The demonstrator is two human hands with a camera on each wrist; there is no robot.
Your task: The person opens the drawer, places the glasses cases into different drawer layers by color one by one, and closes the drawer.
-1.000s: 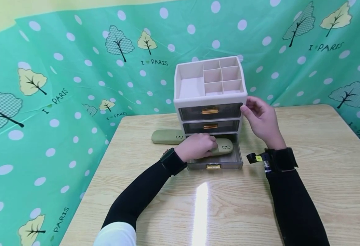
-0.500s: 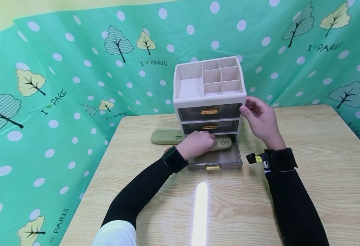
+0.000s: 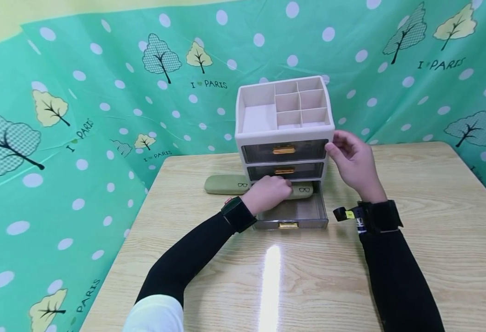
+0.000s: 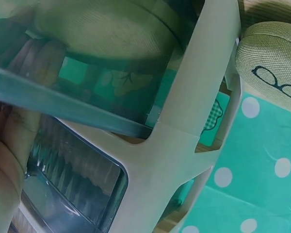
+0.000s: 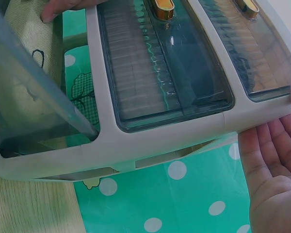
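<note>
A white desktop drawer organizer [image 3: 284, 135] stands at the back of the table, its bottom drawer [image 3: 305, 214] pulled out. My left hand [image 3: 267, 193] reaches into that drawer and holds a green glasses case [image 3: 303, 190] lying crosswise toward the drawer's back. In the left wrist view, the fingers [image 4: 41, 60] show through the drawer's clear front beside the case. My right hand [image 3: 356, 163] grips the organizer's right front edge, thumb in front and fingers along the side, also seen in the right wrist view. A second green glasses case [image 3: 226, 184] lies on the table left of the organizer.
Two upper drawers with gold handles, the top one [image 3: 284, 151] and the middle one [image 3: 286, 171], are closed. Small compartments [image 3: 301, 101] top the organizer. The wooden table [image 3: 330, 276] meets a green dotted cloth [image 3: 101, 83] behind and at left.
The glasses case in the drawer has moved backward, away from the drawer's front, and lies more level. My left hand has shifted slightly with it. The right hand stays put.
</note>
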